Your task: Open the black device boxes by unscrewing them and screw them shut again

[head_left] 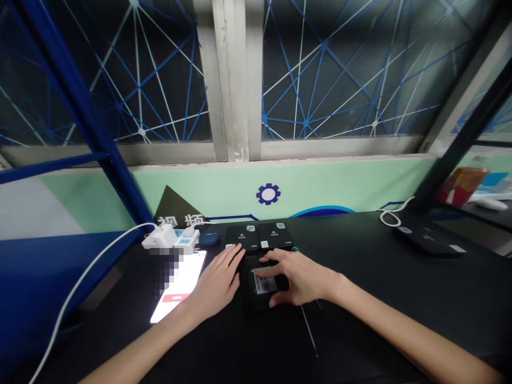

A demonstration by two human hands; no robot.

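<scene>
A flat black device with a silver label lies on the black tabletop in front of me. My right hand is over it, thumb and fingers spread apart, with an index fingertip at the label. My left hand rests beside the device's left edge, fingers stretched forward and fairly flat, the tips near two black boxes with printed markings. A thin metal rod sticks out below my right hand; its other end is hidden. A small green piece shows behind that hand.
A phone with a lit screen lies left of my left hand. Behind it are a white power strip with a charger and cable, and a dark blue case. Another black device lies far right. A blue frame post rises at left.
</scene>
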